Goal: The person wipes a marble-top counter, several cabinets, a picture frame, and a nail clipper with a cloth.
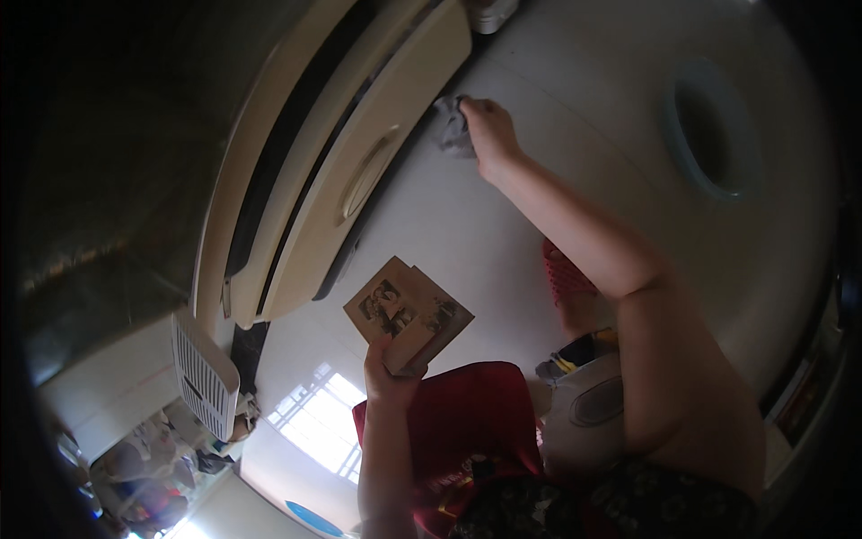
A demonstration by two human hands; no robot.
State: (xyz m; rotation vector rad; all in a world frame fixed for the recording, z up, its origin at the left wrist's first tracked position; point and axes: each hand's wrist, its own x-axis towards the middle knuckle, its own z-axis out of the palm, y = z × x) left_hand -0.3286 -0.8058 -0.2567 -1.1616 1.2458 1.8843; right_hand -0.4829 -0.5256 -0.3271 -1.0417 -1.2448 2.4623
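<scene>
Between the fingers and thumb of my left hand (390, 381) are flat brown cardboard pieces (411, 313) with printed pictures, overlapping each other above the pale tiled floor. My right hand (493, 135) reaches out with a crumpled grey cloth (452, 127) in its grip, beside the lower edge of a cream-coloured cabinet or appliance (377, 141) with an oval recess. Whether the cloth touches the floor or the cabinet, I cannot tell. A red fabric item (471, 418) lies by my left forearm, near my lap.
A light-blue basin (673, 128) stands on the floor at the right. A pink slipper (564, 273) shows beneath my right arm. At the lower left are a white slatted panel (205, 381) and a pile of mixed items (145, 471). A blue object (313, 517) lies near the bottom edge.
</scene>
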